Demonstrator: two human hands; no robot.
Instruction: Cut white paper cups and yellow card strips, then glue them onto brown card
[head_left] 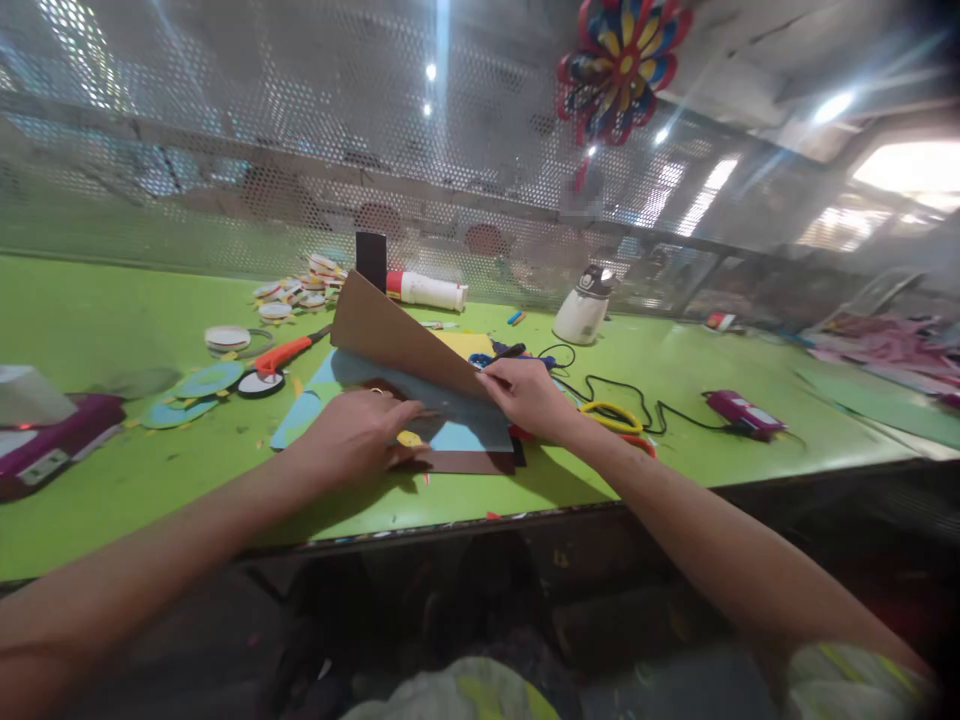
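Note:
A brown sheet of paper or card (397, 325) is raised at a slant, its right edge pinched in my right hand (529, 395). Beneath it lie light blue sheets (484, 437) and another brown sheet (472, 462), close to the table's front edge. My left hand (356, 435) rests over the blue sheets with thumb and forefinger apart, beside a small yellow piece (409, 439). Part of the stack is hidden by this hand and the raised sheet. Behind my right hand lies a dark pen-like tool (510, 352).
Orange-handled scissors (283, 352), pale blue discs (214, 379) and several white round pieces (315, 285) lie left on the green table (690, 380). Yellow-handled scissors (611, 417), a black cable (626, 388), a purple power strip (744, 414) and a white bottle (583, 312) are at right.

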